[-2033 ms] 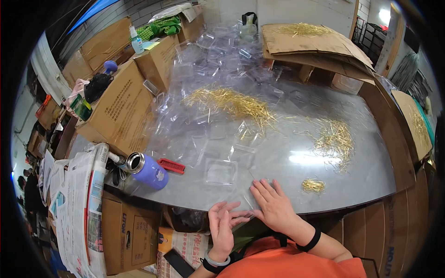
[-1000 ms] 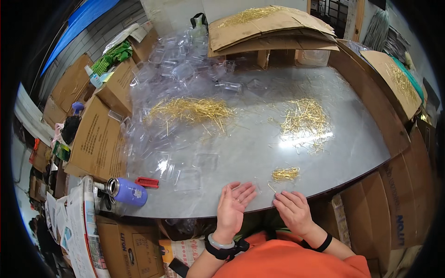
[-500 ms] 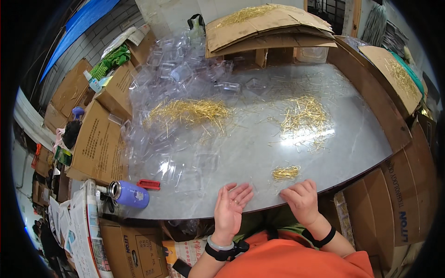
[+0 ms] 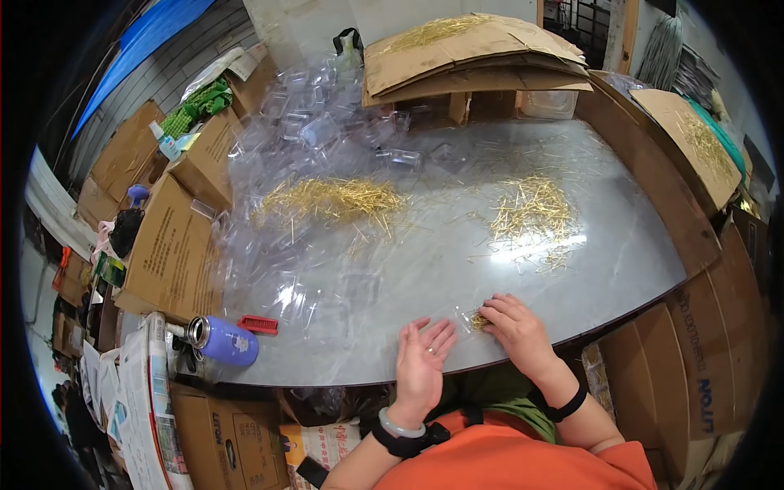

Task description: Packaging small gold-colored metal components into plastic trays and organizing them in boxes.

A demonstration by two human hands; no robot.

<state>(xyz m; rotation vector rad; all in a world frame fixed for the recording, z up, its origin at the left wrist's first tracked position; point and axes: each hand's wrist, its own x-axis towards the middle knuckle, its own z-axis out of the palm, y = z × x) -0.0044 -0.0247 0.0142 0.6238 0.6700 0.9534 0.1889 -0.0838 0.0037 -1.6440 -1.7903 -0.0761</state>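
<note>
My right hand point(image 4: 516, 333) is at the table's near edge, its fingers curled over a small bundle of thin gold wire hooks point(image 4: 477, 321). Around the bundle's left side shows the glint of a small clear plastic box point(image 4: 462, 314); the hand hides the rest. My left hand point(image 4: 425, 353) is just left of it, palm up and tilted, fingers stretched, with nothing in it. Farther off on the grey table point(image 4: 441, 269) lie two loose heaps of gold wire hooks, a right heap point(image 4: 535, 211) and a left heap point(image 4: 339, 198).
Clear plastic boxes point(image 4: 306, 122) pile up at the back left. A purple bottle point(image 4: 224, 341) and a red brush-like item point(image 4: 258, 325) stand near the left edge. Cardboard boxes point(image 4: 167, 253) line the left side, and a cardboard wall point(image 4: 653, 184) borders the right.
My right hand has moved left and come down over the small gold bundle, which was uncovered before. My left hand has shifted slightly right, toward it.
</note>
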